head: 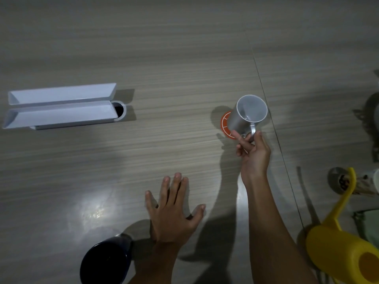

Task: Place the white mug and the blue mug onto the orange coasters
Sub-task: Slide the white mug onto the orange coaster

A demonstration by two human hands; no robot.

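The right hand (253, 154) is closed around the handle of the white mug (247, 117), thumb and fingers pinching it from the near side. The mug stands upright with its mouth open to the camera, and its base covers most of an orange coaster (225, 125) with thin white lines; only the coaster's left part shows past the mug. Whether the mug's base fully rests on the coaster or sits just above it cannot be told. This pair lies toward the right side of the wood-grain desk (164, 58), just left of a thin seam that runs across the desk top. The left hand (174, 210) lies open and flat on the desk near the near edge, fingers spread and holding nothing. Just beside its wrist, at the near edge, stands the blue mug (105, 262), dark and partly cut off by the frame; no coaster shows beneath it. Toward the left edge sits a white plastic box (61, 107) with two long flaps open. At the near right corner is a yellow watering can (336, 249), its spout pointing away.
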